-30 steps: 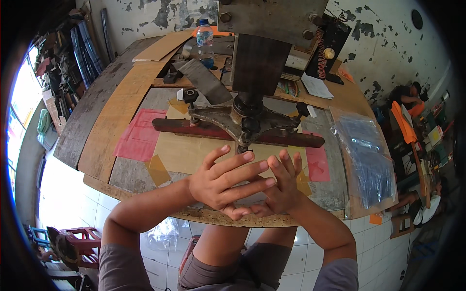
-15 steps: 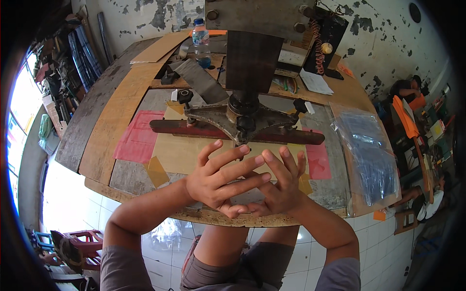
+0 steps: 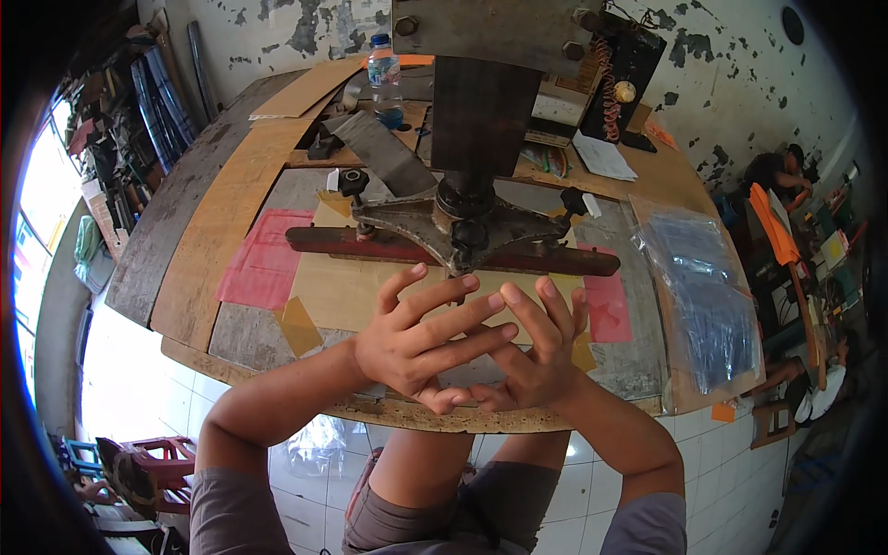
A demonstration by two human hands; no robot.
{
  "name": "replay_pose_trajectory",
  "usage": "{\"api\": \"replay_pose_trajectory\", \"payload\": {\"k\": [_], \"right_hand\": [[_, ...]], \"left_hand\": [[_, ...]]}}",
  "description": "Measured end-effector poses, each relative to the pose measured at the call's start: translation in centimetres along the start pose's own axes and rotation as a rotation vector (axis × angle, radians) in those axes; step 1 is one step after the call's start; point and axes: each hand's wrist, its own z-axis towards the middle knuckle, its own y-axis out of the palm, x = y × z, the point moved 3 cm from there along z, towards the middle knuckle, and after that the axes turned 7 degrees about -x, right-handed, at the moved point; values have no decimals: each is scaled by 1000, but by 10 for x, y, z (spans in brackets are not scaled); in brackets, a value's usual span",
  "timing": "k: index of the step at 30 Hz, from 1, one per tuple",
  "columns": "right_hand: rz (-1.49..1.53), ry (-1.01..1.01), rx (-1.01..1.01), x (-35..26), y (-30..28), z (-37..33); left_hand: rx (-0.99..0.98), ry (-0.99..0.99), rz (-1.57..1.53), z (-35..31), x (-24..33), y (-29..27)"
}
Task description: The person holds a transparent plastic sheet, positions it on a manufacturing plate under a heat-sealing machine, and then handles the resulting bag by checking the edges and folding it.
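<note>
A long, dark red metal bar [image 3: 375, 246] goes from side to side across the middle of the wide, worn wooden counter [image 3: 199, 277], just past the two hands. It sits below a dark metal bracket [image 3: 421, 223] with arms and black knobs. The bracket is at the bottom of a thick, dark grey metal post [image 3: 486, 116].

The bare left hand [image 3: 430, 338] is up over the near edge of the counter, and its grip is spread, with the fingers apart. The bare right hand [image 3: 536, 347] is up right beside it, and its grip is spread too. Some left fingers cross in front of the right hand; I cannot tell how much they touch.

A big tan sheet [image 3: 338, 287] lies under the bar. A see-through pink sheet [image 3: 264, 259] is at its left side, and a smaller pink piece [image 3: 608, 301] is at its right. Farther right is a pile of shiny, clear plastic [image 3: 703, 296]. At the back stands a clear plastic bottle with a blue cap [image 3: 385, 79].
</note>
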Motion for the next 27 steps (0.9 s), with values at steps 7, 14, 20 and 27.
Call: {"api": "replay_pose_trajectory", "payload": {"k": [7,14,20,27], "right_hand": [[-15,10,-7,-1,-1,3],[211,34,108,9,-11,7],[384,71,184,28,-14,9],[386,49,181,20,-13,6]], "left_hand": [[-2,-10,2,0,0,0],[75,19,-7,3,4,-7],[-4,177,-487,6,17,-4],[-31,196,-666,3,29,-1]]}}
